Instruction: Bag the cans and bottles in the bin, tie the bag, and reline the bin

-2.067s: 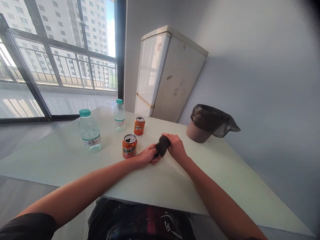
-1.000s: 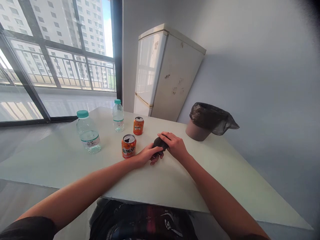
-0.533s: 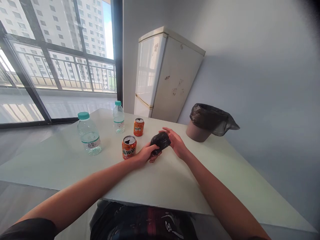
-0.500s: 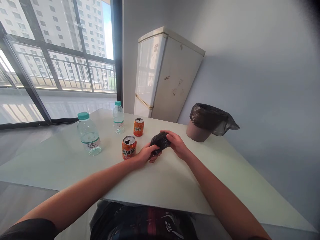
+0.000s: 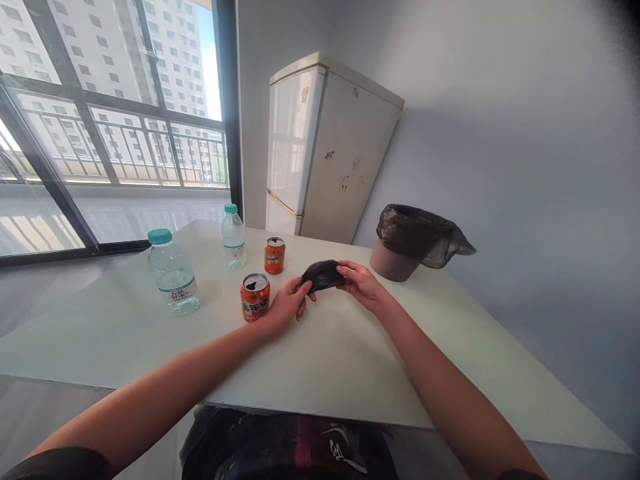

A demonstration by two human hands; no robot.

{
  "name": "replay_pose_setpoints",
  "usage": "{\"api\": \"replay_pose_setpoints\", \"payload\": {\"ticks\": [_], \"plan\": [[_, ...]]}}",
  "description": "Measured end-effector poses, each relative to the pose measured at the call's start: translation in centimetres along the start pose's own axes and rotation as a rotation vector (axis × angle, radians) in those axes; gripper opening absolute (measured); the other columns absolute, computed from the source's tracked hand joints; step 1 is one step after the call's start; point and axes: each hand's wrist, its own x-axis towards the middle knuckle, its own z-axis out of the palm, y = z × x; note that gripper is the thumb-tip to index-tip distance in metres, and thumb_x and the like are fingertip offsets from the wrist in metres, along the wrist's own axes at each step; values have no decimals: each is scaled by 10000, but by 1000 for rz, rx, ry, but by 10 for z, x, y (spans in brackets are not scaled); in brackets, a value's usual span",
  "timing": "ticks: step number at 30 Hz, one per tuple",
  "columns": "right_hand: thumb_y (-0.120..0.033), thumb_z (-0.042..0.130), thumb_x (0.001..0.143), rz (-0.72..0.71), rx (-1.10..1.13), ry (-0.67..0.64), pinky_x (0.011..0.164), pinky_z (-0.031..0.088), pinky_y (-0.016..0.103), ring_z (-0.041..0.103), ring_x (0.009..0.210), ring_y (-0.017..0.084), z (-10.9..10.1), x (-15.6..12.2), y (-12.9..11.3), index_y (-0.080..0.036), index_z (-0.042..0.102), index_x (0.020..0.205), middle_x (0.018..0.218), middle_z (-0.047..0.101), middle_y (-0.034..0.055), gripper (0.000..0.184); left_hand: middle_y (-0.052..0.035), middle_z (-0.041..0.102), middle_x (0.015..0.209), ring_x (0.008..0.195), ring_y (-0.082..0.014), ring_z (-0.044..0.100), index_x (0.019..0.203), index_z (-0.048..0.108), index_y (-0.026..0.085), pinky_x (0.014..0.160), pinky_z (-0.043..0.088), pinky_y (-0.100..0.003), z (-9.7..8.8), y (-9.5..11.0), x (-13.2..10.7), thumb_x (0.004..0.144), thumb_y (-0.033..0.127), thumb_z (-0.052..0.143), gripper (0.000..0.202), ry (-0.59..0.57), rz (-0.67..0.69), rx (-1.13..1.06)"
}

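- Closest in, the pale, flat-topped desk point(image 5: 310, 367) runs under both bare forearms, and our landmark stands on it: the nearer orange metal drinks can point(image 5: 255, 303), upright, with a dark opening in its top.
- Just right of that can, the left hand point(image 5: 291, 298) is closed, thumb on top, gripping one end of a glossy black bundle of thin plastic film point(image 5: 323, 275).
- Farther right of the can, the right hand point(image 5: 365, 285) pinches the other end between thumb and fingers, the rest loosely curled.
- And there's the change! The bundle, a rounded lump half a second ago, now stretches flatter between the hands, right of the can and above the desk; that looks like spreading, with both ends under control.
- Left of the can, a clear plastic bottle with a teal cap point(image 5: 173, 277) stands upright.
- Beyond the can, a second orange metal can point(image 5: 275, 257); beyond and left, a smaller clear teal-capped bottle point(image 5: 233, 243).
- Well right and beyond it, a mauve-brown round bin point(image 5: 393, 262) wears a black translucent liner point(image 5: 415, 230).
- Farthest past the can, a white, boxy fridge point(image 5: 340, 160).
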Motion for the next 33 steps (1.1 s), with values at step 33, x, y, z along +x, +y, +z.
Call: {"api": "replay_pose_setpoints", "payload": {"ticks": [33], "plan": [[-123,534,987,-983,-1598,62,997,482,427,621,1184,289,44,-11,43,-165,656,1330,1340,699,160,366,-3,610,794,446,-31,358,859,568,163,395,290,-197,0,-3,0,885,512,739,389,-209,-196,-265]]}}
